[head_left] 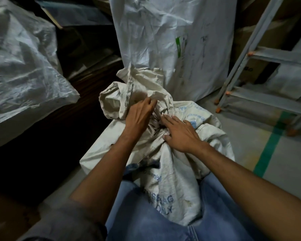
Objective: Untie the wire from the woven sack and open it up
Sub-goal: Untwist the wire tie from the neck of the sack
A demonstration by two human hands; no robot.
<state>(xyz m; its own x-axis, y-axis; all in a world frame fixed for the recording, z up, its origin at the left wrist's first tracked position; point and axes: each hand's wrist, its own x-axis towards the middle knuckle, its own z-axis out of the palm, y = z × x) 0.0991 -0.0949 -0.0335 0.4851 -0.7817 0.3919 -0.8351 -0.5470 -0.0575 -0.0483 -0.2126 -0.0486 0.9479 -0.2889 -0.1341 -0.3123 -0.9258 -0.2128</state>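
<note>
A cream woven sack (172,185) with blue print stands between my knees, its top gathered into a tied neck (157,122). The loose flap above the neck (139,87) flops toward the back. My left hand (140,115) rests on the neck's left side, fingertips pinching into the folds of the flap. My right hand (180,132) lies on the neck's right side, fingers spread and pressing the cloth. A dark strand shows in the creases between the two hands; the wire itself is too small to make out clearly.
A tall white sack (172,40) stands right behind. Another white sack (21,70) lies on a dark surface at the left. A metal ladder (261,70) leans at the right, over grey floor with green tape (269,146). Cardboard boxes stand behind the ladder.
</note>
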